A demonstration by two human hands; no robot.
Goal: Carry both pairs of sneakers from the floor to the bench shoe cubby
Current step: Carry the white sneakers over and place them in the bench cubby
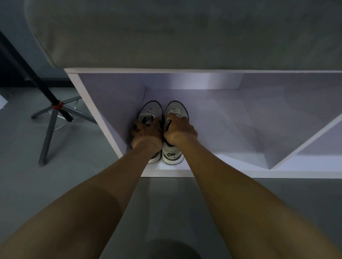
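Both hands reach forward into the bench shoe cubby, each on one sneaker of a grey-and-white pair. Left hand: fingers curled over the collar and tongue area of the left sneaker, gripping it from above; the heel of this shoe is mostly hidden beneath the wrist. Right hand: fingers curled into the opening of the right sneaker, thumb along its inner side, gripping the collar. The two sneakers stand side by side and touching, toes pointing toward the back wall of the cubby, heels near its front edge; the right heel shows a lettered tab. The pair rests on the cubby floor in the leftmost compartment, just beside the left side panel. A slanted white divider bounds this compartment to the right. Above the cubby lies a grey cushioned seat. To the left of the bench, a dark tripod with a red collar stands on the grey floor. The second pair of sneakers does not appear in this view.
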